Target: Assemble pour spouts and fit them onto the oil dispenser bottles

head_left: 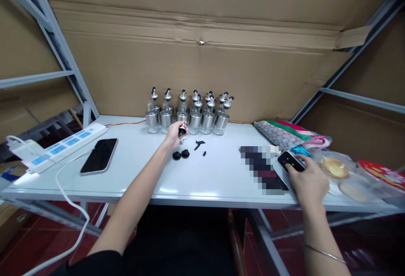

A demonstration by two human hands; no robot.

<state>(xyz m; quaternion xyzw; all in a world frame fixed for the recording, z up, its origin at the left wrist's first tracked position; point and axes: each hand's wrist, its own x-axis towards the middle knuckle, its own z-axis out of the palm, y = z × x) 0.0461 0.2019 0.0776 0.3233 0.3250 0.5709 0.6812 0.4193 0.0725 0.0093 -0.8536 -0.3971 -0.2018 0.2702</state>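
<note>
My left hand [172, 136] is closed round a bottle pourer piece [182, 131] with a black base, in front of the bottles. Several glass bottles with steel sleeves [195, 121] stand in rows behind it. Most carry silver pourers with black flip caps; the front ones at left show bare glass necks. Near my left hand lie two round black stoppers [181, 154], a black lever piece [199, 144] and a tiny black part [204, 154]. At the right, my right hand [311, 181] grips a small black device [291, 161] with green and red lights.
A white power strip [68, 145] with a cable and a black-screened phone [99, 156] lie at left. Right of centre is a pixelated dark item [262, 168]. Coloured cloth [291, 135], a wrapped pastry [334, 168] and a red-lidded tub [382, 172] crowd the right end. Cardboard [202, 73] backs the table.
</note>
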